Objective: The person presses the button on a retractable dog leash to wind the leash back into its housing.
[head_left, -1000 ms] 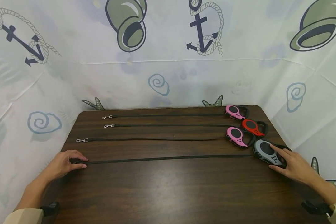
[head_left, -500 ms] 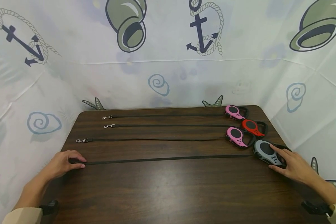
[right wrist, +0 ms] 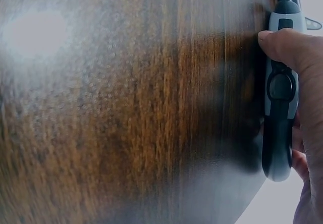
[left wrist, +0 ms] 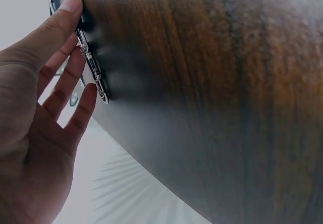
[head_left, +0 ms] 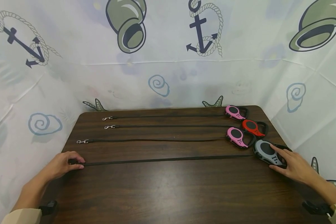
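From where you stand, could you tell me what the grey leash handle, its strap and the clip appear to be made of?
Grey leash handle: looks like moulded hard plastic, matt grey shell with a black inset, possibly rubbery. Strap: thin, flat and black, probably woven webbing, though the weave is too fine to see. Clip: seemingly polished metal, silver and glinting under the left hand. Table: dark wood grain, perhaps laminate, with a soft sheen.

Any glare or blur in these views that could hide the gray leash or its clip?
Head view: sharp, with mild sheen on the table; gray leash housing is clear. Left wrist view: metal clip readable, wood beyond it soft. Right wrist view: bright glare patch upper left, grain blurred.
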`<state>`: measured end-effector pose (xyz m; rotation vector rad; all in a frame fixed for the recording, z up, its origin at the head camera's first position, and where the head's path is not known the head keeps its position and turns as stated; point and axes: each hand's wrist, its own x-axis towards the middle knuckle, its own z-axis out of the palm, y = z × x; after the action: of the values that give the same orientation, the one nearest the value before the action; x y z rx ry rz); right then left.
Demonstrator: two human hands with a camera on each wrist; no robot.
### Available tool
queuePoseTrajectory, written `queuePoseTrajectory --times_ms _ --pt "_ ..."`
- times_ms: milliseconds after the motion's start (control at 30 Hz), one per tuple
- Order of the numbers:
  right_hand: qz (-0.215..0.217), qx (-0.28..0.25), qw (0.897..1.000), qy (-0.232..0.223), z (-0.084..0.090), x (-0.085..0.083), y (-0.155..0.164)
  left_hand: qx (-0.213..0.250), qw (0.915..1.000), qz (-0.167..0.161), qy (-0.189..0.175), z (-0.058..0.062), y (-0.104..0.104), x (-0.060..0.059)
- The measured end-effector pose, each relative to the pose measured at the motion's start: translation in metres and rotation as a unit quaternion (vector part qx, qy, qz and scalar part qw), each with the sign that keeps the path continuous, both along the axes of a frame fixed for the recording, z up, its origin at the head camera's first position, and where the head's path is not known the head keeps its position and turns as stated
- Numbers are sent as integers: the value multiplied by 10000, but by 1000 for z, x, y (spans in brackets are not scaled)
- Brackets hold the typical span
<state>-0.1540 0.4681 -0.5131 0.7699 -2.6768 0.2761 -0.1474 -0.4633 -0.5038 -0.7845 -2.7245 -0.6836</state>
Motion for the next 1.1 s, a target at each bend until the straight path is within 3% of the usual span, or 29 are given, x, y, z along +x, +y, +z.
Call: queuePoseTrajectory --times_ms 200,400,733,1100 --pt "64 58 9999 127 -2 -1 2 106 9999 -100 83 -3 0 1" --pt "188 35 9997 118 -2 0 3 100 9997 118 -171 -2 3 2" --pt "-67 4 9998 -185 3 6 0 -67 9984 500 -238 -1 3 3" --pt "-3 -535 9968 -601 8 4 3 189 9990 260 301 0 4 1"
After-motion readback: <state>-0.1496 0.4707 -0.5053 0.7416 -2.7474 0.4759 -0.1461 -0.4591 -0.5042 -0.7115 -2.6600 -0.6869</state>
